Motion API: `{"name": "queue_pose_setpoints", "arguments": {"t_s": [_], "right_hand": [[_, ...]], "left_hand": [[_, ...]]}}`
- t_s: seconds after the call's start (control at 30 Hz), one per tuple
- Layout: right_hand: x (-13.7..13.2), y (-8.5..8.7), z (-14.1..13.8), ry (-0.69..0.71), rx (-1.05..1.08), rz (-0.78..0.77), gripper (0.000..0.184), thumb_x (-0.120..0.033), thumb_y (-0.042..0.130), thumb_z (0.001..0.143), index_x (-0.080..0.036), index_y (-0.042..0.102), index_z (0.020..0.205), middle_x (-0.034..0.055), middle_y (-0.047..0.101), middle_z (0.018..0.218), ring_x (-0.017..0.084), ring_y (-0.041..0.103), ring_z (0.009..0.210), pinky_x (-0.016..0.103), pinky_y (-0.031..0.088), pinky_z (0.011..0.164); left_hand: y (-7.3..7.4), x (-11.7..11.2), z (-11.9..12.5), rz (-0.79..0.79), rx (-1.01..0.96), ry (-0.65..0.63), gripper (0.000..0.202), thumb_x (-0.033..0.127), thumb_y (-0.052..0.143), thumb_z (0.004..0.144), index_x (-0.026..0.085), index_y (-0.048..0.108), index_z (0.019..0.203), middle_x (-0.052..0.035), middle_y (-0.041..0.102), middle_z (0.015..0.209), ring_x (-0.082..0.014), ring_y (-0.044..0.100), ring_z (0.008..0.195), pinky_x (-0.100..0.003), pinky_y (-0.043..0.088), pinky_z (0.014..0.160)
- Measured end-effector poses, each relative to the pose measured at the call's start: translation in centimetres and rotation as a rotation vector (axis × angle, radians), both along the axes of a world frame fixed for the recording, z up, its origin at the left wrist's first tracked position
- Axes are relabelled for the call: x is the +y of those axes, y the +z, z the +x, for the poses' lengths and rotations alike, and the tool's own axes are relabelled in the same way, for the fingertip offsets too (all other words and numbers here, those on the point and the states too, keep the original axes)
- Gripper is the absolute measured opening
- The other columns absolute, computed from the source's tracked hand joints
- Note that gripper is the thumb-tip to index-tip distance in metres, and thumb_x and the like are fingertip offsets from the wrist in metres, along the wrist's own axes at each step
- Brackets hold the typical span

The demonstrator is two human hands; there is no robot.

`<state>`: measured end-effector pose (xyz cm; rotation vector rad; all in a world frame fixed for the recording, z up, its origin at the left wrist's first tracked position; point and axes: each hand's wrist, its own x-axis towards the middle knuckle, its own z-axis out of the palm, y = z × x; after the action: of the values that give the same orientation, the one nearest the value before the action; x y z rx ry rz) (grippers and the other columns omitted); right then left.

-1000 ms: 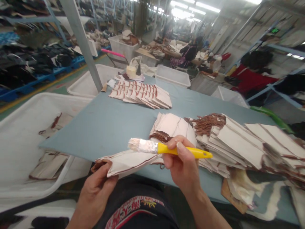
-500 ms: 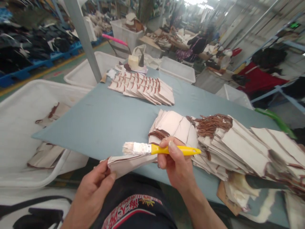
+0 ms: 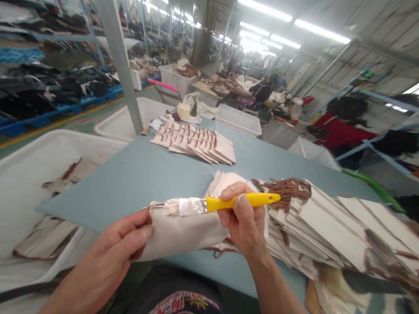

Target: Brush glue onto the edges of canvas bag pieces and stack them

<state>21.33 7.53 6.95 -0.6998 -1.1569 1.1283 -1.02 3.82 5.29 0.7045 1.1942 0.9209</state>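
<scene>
My right hand (image 3: pixel 244 218) is closed round a yellow-handled paintbrush (image 3: pixel 244 201). White stuff coats its ferrule and pale bristles, which point left. My left hand (image 3: pixel 126 244) pinches the left end of an off-white fabric piece (image 3: pixel 183 233) with brown edging, held up in front of my body. The bristles lie over the upper left edge of this piece; whether they touch it I cannot tell. Behind my right hand is a stack of similar off-white pieces (image 3: pixel 219 183), partly hidden by that hand.
On the blue-grey table (image 3: pixel 131 174), overlapping off-white pieces (image 3: pixel 193 141) lie fanned out at the back. More stacks (image 3: pixel 330 222) and a bundle of brown strips (image 3: pixel 288 192) fill the right side. A white bin (image 3: pixel 62 139) stands at left. A metal post (image 3: pixel 122 65) rises by the far left edge.
The fabric piece has been raised and turned so its broad face shows. The brush has tipped slightly, its bristles now lower, over the piece's edge. My view has tilted up.
</scene>
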Motion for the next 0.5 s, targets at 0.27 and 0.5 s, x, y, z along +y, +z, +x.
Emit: {"name": "queue_pose_setpoints", "arguments": {"t_s": [0.27, 0.5], "right_hand": [[1.2, 0.3, -0.5, 0.091, -0.033, 0.017, 0.039, -0.062, 0.071, 0.098, -0.024, 0.063, 0.093, -0.0072, 0.051, 0.056, 0.011, 0.044, 0.046, 0.024, 0.04, 0.049], [1.2, -0.2, -0.3, 0.032, -0.048, 0.028, 0.041, -0.063, 0.072, 0.098, -0.024, 0.062, 0.092, -0.0064, 0.053, 0.063, 0.01, 0.042, 0.046, 0.025, 0.039, 0.049]], "left_hand": [[0.2, 0.9, 0.6, -0.006, -0.064, 0.018, 0.051, 0.052, 0.096, 0.057, 0.021, 0.089, 0.096, -0.0058, 0.083, 0.089, -0.02, 0.07, 0.078, -0.022, 0.057, 0.067], [-0.4, 1.2, 0.4, 0.026, -0.087, -0.03, 0.046, 0.05, 0.093, 0.064, 0.022, 0.089, 0.101, -0.0044, 0.083, 0.086, -0.018, 0.068, 0.073, -0.023, 0.057, 0.068]]}}
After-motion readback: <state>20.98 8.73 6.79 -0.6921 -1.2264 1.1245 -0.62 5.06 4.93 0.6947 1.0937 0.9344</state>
